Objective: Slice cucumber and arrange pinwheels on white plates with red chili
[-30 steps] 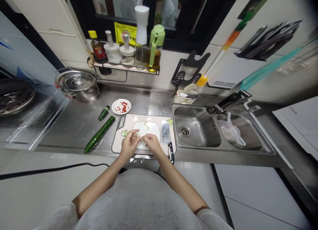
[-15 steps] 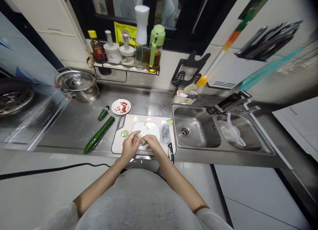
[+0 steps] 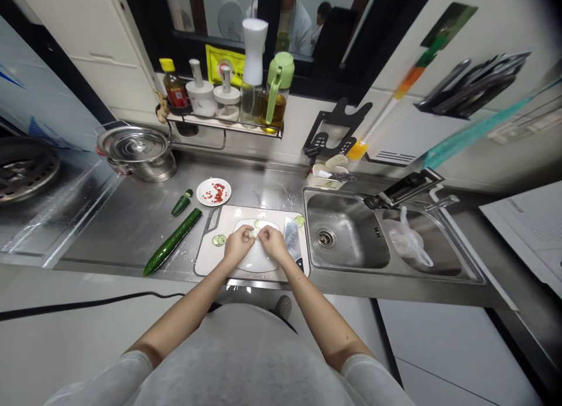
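Over a white plate (image 3: 258,262) on the cutting board (image 3: 208,260), my left hand (image 3: 237,246) pinches a pale cucumber slice (image 3: 253,234). My right hand (image 3: 273,243) is close beside it with fingertips pinched together; whatever is between them is too small to make out. Another thin cucumber slice (image 3: 260,223) rests on the plate's far part. To the left, a few cucumber slices (image 3: 219,240) overlap on the board. A kitchen knife (image 3: 291,235) lies at the board's right side, partly behind my right forearm, with more slices (image 3: 299,220) near its tip.
A whole cucumber (image 3: 172,242) and a cut cucumber piece (image 3: 181,203) lie left of the board. Behind it stands a small plate of chopped red bits (image 3: 213,192). The sink (image 3: 351,230) is at the right, a lidded steel pot (image 3: 140,151) at the back left.
Both hands have moved away from me, toward the plate's far part, near the slice there. More of the plate's near part now shows. The view has tilted slightly.
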A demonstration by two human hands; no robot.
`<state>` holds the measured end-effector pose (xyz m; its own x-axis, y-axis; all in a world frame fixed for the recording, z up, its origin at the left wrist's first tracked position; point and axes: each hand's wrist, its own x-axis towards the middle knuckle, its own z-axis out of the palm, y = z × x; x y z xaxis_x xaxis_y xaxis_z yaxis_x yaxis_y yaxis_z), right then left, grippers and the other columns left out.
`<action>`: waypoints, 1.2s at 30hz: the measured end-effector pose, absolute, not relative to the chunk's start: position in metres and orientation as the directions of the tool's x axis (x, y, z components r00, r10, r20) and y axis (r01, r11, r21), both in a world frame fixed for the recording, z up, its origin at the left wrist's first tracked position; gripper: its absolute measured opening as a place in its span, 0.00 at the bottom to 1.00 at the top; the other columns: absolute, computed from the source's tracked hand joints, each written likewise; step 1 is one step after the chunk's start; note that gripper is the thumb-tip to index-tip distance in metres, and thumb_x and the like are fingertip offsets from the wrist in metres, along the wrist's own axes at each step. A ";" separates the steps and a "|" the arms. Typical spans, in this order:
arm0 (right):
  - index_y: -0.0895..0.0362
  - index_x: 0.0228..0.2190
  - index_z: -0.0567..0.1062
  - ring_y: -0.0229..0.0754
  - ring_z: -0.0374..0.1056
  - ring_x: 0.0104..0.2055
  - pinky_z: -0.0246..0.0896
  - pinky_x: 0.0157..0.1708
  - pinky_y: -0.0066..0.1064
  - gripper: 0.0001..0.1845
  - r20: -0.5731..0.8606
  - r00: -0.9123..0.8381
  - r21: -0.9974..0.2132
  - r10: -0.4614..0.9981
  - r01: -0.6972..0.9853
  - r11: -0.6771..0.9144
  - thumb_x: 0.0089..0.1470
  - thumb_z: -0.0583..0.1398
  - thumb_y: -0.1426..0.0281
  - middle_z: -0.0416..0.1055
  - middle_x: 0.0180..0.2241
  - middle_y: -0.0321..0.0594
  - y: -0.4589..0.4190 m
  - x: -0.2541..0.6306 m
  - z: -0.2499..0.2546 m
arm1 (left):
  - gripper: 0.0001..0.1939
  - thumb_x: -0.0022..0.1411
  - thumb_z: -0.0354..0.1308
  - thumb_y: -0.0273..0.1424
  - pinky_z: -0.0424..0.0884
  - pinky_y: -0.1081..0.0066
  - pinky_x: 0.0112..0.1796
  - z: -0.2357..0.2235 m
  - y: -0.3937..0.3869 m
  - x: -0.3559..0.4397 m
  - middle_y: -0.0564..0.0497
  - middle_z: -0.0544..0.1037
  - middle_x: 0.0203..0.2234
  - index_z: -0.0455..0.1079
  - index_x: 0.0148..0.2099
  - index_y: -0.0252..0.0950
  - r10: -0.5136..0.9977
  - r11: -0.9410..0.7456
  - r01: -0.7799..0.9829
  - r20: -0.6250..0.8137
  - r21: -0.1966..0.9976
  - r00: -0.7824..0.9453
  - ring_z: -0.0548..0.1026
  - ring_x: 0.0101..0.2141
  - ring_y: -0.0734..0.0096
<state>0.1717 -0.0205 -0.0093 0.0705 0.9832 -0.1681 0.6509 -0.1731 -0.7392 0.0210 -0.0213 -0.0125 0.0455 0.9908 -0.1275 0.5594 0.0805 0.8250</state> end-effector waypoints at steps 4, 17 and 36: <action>0.56 0.32 0.74 0.38 0.65 0.31 0.51 0.31 0.25 0.05 -0.177 0.014 -0.605 0.984 0.787 -0.120 0.55 0.57 0.70 0.73 0.29 0.37 -0.005 0.175 -0.006 | 0.09 0.54 0.58 0.31 0.63 0.72 0.33 -0.011 -0.005 0.028 0.54 0.78 0.28 0.75 0.39 0.41 0.984 0.093 0.678 -0.173 0.729 0.052 0.74 0.31 0.68; 0.57 0.38 0.73 0.41 0.67 0.40 0.52 0.36 0.28 0.08 -0.235 -0.067 -0.408 0.970 0.912 -0.035 0.60 0.56 0.69 0.74 0.38 0.43 0.021 0.177 -0.009 | 0.10 0.57 0.53 0.32 0.56 0.62 0.44 -0.004 0.020 0.039 0.51 0.81 0.34 0.75 0.38 0.42 0.968 0.082 0.845 -0.243 0.529 0.058 0.76 0.40 0.60; 0.57 0.41 0.71 0.44 0.65 0.43 0.54 0.38 0.30 0.09 -0.233 -0.074 -0.305 0.970 0.952 -0.001 0.63 0.54 0.69 0.72 0.41 0.46 0.023 0.176 -0.015 | 0.10 0.59 0.51 0.30 0.54 0.61 0.42 -0.009 0.027 0.043 0.49 0.81 0.33 0.75 0.36 0.41 0.968 0.020 0.892 -0.233 0.452 0.096 0.75 0.40 0.60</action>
<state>0.1764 0.0232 -0.0148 -0.0739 0.9698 -0.2325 0.9524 -0.0005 -0.3048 0.0429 0.0273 -0.0090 0.0964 0.9676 -0.2334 0.8918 0.0202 0.4521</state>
